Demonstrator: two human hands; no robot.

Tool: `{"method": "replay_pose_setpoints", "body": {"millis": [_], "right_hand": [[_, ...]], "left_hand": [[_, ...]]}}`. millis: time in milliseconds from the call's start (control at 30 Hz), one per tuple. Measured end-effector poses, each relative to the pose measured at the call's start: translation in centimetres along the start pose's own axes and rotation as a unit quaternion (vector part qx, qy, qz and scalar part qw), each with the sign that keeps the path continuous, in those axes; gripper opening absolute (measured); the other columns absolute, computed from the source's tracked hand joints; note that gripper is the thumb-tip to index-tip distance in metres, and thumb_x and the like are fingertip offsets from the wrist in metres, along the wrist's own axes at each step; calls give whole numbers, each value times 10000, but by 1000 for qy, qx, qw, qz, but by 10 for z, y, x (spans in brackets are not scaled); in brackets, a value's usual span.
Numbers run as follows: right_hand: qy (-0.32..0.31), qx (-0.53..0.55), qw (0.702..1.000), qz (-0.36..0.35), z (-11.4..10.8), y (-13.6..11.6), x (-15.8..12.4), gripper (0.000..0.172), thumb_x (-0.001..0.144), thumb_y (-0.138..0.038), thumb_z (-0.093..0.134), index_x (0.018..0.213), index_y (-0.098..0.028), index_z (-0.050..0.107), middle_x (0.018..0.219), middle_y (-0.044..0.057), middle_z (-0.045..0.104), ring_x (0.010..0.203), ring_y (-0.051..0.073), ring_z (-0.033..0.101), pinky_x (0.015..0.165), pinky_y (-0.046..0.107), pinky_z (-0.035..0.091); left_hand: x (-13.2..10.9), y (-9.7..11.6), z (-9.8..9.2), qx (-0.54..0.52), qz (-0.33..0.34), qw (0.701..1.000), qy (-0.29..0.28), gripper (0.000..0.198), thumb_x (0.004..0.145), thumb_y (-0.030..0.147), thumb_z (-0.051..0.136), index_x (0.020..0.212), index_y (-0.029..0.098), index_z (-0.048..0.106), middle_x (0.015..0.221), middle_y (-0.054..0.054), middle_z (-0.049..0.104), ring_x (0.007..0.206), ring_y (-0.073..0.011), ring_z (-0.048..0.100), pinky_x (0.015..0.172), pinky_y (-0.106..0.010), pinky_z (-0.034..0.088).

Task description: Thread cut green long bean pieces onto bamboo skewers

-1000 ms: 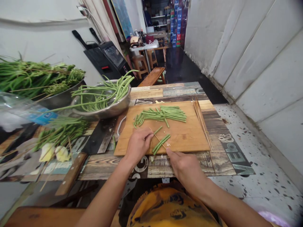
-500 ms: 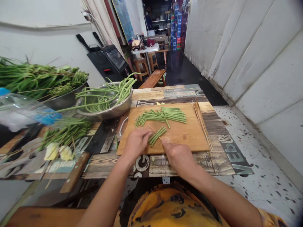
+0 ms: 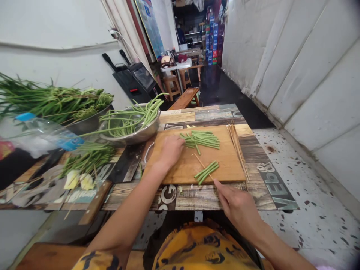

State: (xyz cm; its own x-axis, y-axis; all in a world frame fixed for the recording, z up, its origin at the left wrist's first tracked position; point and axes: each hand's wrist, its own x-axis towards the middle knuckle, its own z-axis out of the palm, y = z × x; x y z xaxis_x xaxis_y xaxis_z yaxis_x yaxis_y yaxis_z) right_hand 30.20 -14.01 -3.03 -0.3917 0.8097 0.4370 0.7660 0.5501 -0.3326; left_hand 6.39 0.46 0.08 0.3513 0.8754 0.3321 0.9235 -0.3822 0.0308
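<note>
My right hand (image 3: 239, 202) is closed round the near end of a thin wooden skewer (image 3: 200, 161). Several cut long bean pieces (image 3: 206, 172) sit side by side across this skewer, low over the front of the wooden cutting board (image 3: 225, 159). Over the left end of a pile of cut bean pieces (image 3: 206, 139) is my left hand (image 3: 172, 150), its fingers curled down; what they grip is hidden behind the hand.
Bare skewers (image 3: 237, 150) lie along the board's right edge. To the left stand a metal bowl of long beans (image 3: 132, 138), a cleaver with a wooden handle (image 3: 95, 202), a plastic bottle (image 3: 50, 131), bundled greens (image 3: 87, 159) and a bowl of leafy greens (image 3: 92, 123).
My left hand has left the skewered beans and reached up and left to the bean pile. My right hand has moved right and slightly nearer me with the skewer and its beans.
</note>
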Motion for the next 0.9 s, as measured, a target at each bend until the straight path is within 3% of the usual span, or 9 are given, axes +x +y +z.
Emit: {"method": "replay_pose_setpoints", "body": {"millis": [267,400,500,667,800,900], "right_hand": [[13,5,1000,9,0,4,-1,341,899,-123,370,1109,-77,634,722,91,707,557,148,636,536,225,485],[28,29,999,0,-4,2,-6,333,907,-133,378,1122,-60,621,728,97,704,585,146,641,579,228,500],[24,44,999,-11,-8,-1,-10,333,909,-130,377,1133,-54,610,709,91,697,579,145,635,571,228,497],[-7,51,998,-25,-10,-6,-12,338,915,-126,360,1136,-61,608,682,84,684,561,137,623,536,212,471],[-18,50,998,-28,-9,-9,-11,338,911,-118,364,1139,-84,611,653,67,672,553,132,616,534,204,459],[-20,56,998,-35,-9,-11,-10,340,907,-107,362,1142,-77,606,661,67,674,560,134,619,541,207,462]], "left_hand": [[6,3,-17,1,4,999,-34,67,747,155,603,719,169,662,849,-86,656,873,-248,578,768,-352,407],[-14,16,-27,-48,-43,997,-36,56,746,183,607,720,180,656,739,-48,671,710,-196,593,654,-291,412],[-36,26,-23,-116,-86,988,-51,73,750,222,621,704,189,667,705,-23,677,652,-171,592,607,-269,414],[-62,27,-9,-211,-91,973,17,121,786,243,605,848,190,694,835,-43,697,759,-170,609,700,-282,464],[-68,23,-9,-202,-80,975,53,137,813,243,574,861,194,692,862,-48,694,844,-187,599,814,-331,457],[-68,22,-10,-194,-94,974,69,148,827,235,550,816,203,694,828,-35,696,804,-179,599,801,-332,455]]}}
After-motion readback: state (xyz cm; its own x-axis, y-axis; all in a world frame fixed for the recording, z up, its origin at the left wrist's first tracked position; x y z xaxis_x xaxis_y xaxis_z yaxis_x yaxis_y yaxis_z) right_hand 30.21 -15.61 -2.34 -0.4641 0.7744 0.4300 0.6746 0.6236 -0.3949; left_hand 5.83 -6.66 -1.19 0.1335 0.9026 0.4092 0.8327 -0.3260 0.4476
